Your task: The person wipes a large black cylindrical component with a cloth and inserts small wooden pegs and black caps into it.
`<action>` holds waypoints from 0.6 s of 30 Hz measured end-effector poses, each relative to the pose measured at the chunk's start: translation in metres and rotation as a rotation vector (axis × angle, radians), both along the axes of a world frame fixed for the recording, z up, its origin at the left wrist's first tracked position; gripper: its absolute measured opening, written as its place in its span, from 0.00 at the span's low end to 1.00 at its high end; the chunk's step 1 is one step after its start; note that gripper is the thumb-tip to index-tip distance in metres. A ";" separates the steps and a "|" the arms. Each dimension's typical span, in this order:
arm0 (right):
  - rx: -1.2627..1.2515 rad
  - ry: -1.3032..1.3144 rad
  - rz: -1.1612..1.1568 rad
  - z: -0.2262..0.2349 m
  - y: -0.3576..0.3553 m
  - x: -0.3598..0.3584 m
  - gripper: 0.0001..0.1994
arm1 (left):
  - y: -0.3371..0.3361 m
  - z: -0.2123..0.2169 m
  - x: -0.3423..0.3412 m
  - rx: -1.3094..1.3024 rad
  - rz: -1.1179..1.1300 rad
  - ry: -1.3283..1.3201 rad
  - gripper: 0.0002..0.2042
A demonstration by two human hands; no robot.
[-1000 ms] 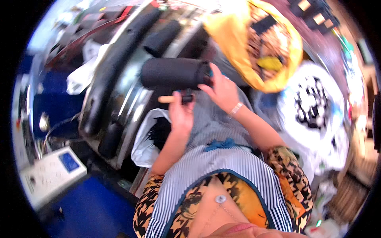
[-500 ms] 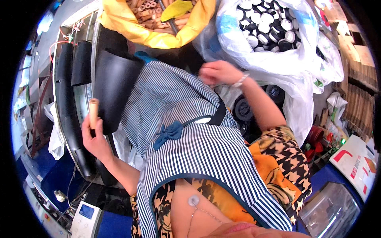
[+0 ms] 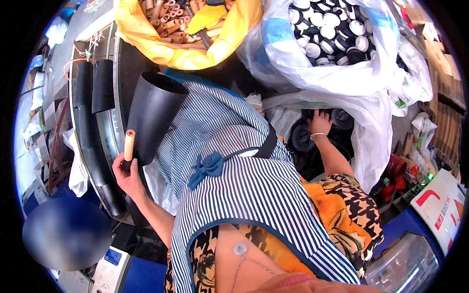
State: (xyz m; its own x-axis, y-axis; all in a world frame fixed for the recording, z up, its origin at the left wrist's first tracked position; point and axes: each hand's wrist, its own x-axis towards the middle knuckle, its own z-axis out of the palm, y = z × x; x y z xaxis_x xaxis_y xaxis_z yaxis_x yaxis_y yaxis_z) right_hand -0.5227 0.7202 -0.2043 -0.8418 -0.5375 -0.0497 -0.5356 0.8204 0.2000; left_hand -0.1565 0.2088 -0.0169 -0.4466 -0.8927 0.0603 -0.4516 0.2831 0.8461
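Note:
My left hand grips a short tan tube upright. Its fingers also meet the lower end of a wide black plastic tube, whose open mouth tilts up and to the right over the striped apron. My right hand reaches down into a white plastic bag of black round parts. Its fingers are apart over a dark piece, and the fingertips are partly lost against the black.
A yellow sack of tan tubes stands ahead, with a white bag of black-and-white caps to its right. More black tubes lie along a metal frame at left. Cardboard stacks stand at far right.
My right hand has moved right and down from above the apron into the bag of black parts. The black tube has turned so its open mouth shows; my left hand shifted slightly right.

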 end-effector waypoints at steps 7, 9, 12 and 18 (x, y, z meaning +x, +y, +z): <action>0.299 -0.653 -0.115 0.048 -0.033 -0.052 0.36 | 0.013 -0.035 -0.013 0.034 0.218 0.230 0.19; 0.320 -0.881 -0.055 0.078 -0.085 -0.060 0.34 | 0.021 -0.029 -0.023 0.032 0.298 0.205 0.20; -0.066 -0.871 0.098 0.143 -0.189 -0.036 0.26 | 0.021 -0.018 -0.020 0.020 0.365 0.219 0.19; -1.136 -0.885 0.530 0.225 -0.355 0.034 0.20 | 0.032 0.021 -0.001 0.139 0.367 0.560 0.17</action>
State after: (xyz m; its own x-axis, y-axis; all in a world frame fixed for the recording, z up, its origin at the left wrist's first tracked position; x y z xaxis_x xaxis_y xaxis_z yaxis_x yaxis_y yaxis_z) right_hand -0.4892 0.3651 0.0206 -0.4697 -0.8561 0.2155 -0.4128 -0.0028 -0.9108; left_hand -0.1580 0.2409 0.0045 -0.0486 -0.9965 0.0685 0.0192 0.0676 0.9975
